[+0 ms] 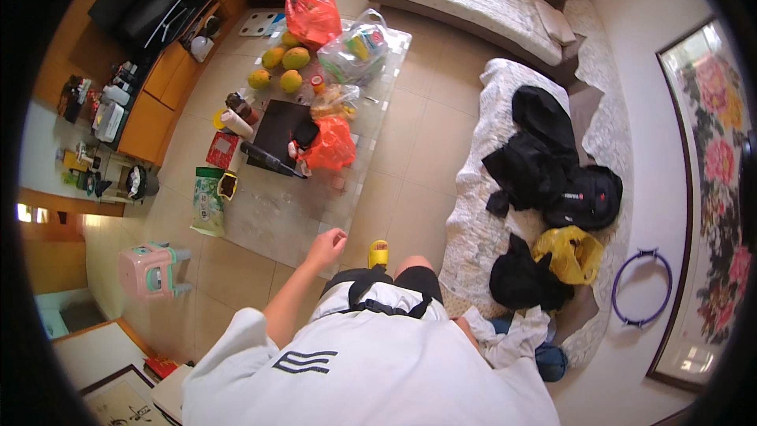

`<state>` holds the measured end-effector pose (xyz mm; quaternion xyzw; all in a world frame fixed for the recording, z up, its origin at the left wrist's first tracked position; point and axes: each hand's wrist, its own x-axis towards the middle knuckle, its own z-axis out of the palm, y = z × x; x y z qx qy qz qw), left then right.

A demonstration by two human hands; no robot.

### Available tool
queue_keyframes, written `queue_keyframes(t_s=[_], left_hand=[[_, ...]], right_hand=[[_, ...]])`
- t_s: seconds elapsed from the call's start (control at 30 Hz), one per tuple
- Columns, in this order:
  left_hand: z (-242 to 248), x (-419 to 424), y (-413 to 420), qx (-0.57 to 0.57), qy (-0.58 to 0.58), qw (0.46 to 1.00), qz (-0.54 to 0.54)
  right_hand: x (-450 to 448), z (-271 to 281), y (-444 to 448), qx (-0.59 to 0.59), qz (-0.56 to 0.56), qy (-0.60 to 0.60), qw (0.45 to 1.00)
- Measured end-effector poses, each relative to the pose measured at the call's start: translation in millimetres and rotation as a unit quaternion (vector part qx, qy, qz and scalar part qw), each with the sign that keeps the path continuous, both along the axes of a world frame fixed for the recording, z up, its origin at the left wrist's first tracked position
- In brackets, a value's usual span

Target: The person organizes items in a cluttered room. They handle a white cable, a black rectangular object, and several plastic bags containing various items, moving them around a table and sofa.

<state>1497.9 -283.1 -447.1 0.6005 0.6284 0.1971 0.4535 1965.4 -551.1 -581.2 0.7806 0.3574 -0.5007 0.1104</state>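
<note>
My left hand (329, 246), its fingers loosely curled and nothing visible in it, is over the near edge of a glass-topped table (278, 219). At my right side a strip of skin (466, 331) shows between my shirt and a crumpled white cloth (514, 334) on the sofa; whether that hand holds anything is hidden. On the table are several mangoes (295, 58), a red plastic bag (313, 12), a clear bag (355, 53), an orange-red bag (331, 145), a black flat board (278, 127), a dark handheld device (272, 160) and a green-and-white packet (208, 201).
A covered sofa (467, 219) on the right bears black clothing (526, 165), a black backpack (585, 196) and a yellow bag (571, 254). A pink stool (142, 272) stands on the left floor. A wooden cabinet (142, 124) lies beyond. A yellow slipper (378, 253) is on my foot.
</note>
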Motion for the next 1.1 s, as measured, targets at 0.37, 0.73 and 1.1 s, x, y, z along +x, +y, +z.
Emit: queue_keyframes(t_s=[0.37, 0.73, 1.1], left_hand=[[16.5, -22.2, 68.3, -0.032, 0.134, 0.961, 0.24], [57.7, 7.4, 277.9, -0.116, 0.127, 0.936, 0.308], [-16.2, -18.3, 405.6, -0.085, -0.125, 0.78, 0.607]], right_hand=[[-86.3, -52.3, 567.6, 0.335, -0.067, 0.24, 0.909], [-361.7, -173.3, 851.5, 0.21, 0.076, -0.057, 0.973], [-438.0, 24.1, 800.0, 0.246, 0.288, 0.422, 0.823]])
